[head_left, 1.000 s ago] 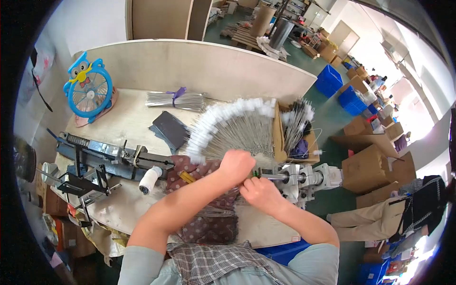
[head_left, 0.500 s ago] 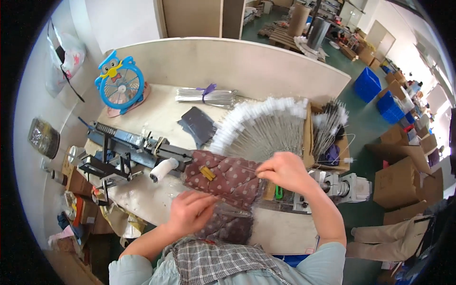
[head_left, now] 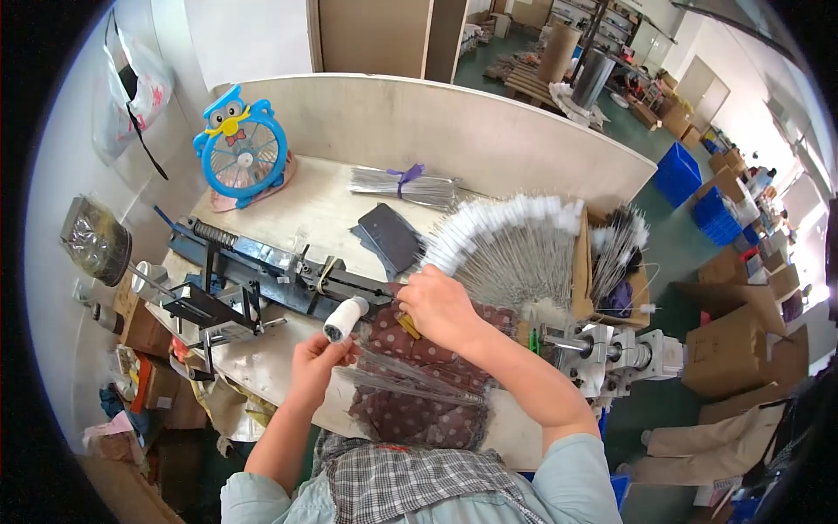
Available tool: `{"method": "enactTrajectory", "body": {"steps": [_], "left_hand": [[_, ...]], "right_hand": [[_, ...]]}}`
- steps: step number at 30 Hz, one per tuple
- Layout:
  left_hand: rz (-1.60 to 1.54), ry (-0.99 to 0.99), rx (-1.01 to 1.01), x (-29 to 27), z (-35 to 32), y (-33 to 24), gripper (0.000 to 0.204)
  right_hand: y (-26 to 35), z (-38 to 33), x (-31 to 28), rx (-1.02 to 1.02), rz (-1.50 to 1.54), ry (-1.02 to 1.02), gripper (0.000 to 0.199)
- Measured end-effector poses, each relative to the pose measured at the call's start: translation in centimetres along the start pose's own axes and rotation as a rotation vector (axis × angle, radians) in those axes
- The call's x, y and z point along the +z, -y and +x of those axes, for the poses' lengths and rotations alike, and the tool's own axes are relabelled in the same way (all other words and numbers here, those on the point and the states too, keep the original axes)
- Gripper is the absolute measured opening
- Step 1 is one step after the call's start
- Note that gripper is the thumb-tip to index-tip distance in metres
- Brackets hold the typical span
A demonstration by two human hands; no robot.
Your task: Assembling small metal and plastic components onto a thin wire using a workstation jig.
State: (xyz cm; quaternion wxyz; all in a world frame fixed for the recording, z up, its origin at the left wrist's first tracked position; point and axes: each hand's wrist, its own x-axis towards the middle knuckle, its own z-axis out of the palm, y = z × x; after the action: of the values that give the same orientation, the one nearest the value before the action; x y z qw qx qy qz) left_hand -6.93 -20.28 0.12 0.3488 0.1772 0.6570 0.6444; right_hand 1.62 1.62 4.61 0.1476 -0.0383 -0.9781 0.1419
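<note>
My left hand point(head_left: 316, 365) has its fingers pinched together just below a white roll point(head_left: 346, 319). What it holds, if anything, is too small to make out. Thin pale wires point(head_left: 419, 377) lie beside it across a brown polka-dot padded cloth point(head_left: 410, 421). At the right end of the long dark metal fixture point(head_left: 288, 281), my right hand point(head_left: 434, 307) is closed, its fingertips pressed together over the fixture's tip. Whatever sits in that pinch is hidden. A small yellow piece point(head_left: 408, 327) lies on the cloth under the right hand.
White-tipped wire brushes point(head_left: 515, 240) fan out behind the cloth, with a cardboard box point(head_left: 583, 279) of more at their right. A clamp-like metal machine point(head_left: 615, 354) stands right. Dark sheets point(head_left: 388, 237), a tied wire bundle point(head_left: 403, 185) and a blue fan point(head_left: 244, 157) are farther back.
My right hand has moved left from over the cloth's right side to the fixture's end. My left hand has shifted left to the white roll. The view has shifted slightly.
</note>
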Motion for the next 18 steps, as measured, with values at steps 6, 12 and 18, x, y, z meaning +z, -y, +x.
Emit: {"method": "enactTrajectory", "body": {"steps": [6,12,18], "left_hand": [[-0.666,0.057,-0.287,3.1,1.9,-3.9,0.023],[0.72,0.101,-0.024,4.4,3.6,-0.5,0.042],[0.409,0.077,0.011,4.8,4.5,3.1,0.034]], "right_hand": [[-0.2,1.2,-0.2,0.157,0.14,0.038,0.009],[0.8,1.4,-0.8,0.194,0.093,0.08,0.012],[0.7,-0.4,-2.5,0.176,0.105,-0.016,0.013]]}}
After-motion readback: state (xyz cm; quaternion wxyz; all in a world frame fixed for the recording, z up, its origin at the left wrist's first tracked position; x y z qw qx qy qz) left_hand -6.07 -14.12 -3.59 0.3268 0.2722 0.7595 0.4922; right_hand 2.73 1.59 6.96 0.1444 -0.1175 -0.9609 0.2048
